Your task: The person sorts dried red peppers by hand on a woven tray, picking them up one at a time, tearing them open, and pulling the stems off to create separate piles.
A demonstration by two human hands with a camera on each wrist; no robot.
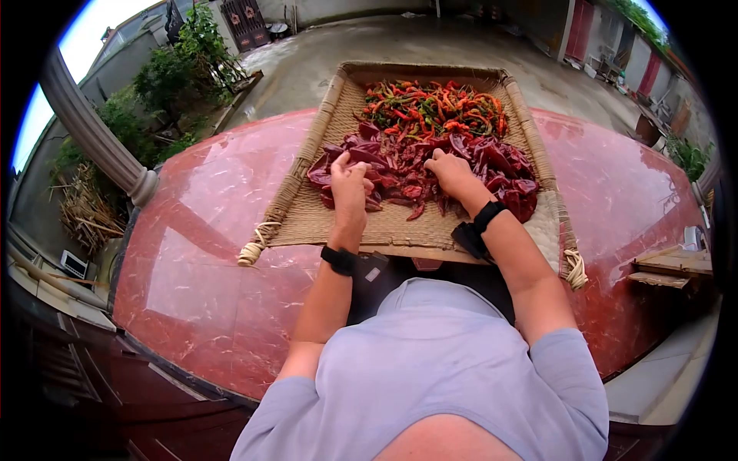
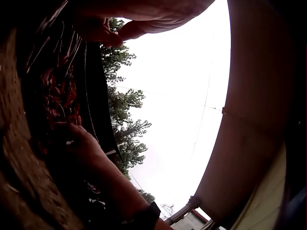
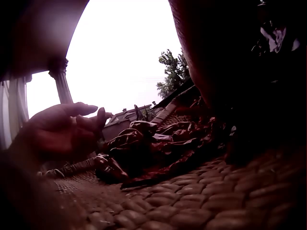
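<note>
A woven tray (image 1: 296,219) holds dark red dried peppers (image 1: 507,165) across its middle and thinner orange, red and green chili peppers (image 1: 442,107) at its far end. My left hand (image 1: 351,188) is raised over the left part of the dark peppers, its fingers loosely bent, with nothing visible between them. In the right wrist view the same left hand (image 3: 62,132) appears beside the pepper heap. My right hand (image 1: 455,175) reaches down into the dark peppers right of the middle. Its fingertips are hidden among them, so I cannot tell whether it grips one.
The tray lies on a glossy red stone surface (image 1: 192,261), close in front of my body. Rope-bound corners (image 1: 252,253) stick out at its near end. A column (image 1: 100,131) stands to the left, with shrubs (image 1: 165,84) behind. Wooden boards (image 1: 669,265) lie on the right.
</note>
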